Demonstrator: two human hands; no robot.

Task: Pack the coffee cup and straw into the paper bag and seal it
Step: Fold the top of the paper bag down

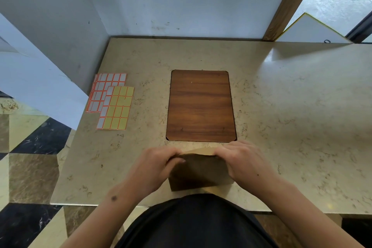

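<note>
A brown paper bag (198,173) stands upright near the front edge of the marble counter (291,117). Its top is folded over toward me. My left hand (159,164) grips the top left corner of the bag, thumb on the near face and fingers curled over the fold. My right hand (242,160) grips the top right corner in the same way. Neither the coffee cup nor the straw is visible; whatever is inside the bag is hidden.
A wooden board (201,105) lies flat on the counter just beyond the bag. Sticker sheets (111,100), white and yellow labels with orange borders, lie at the left. White walls close the back and left. The floor drops away beyond the counter's left edge.
</note>
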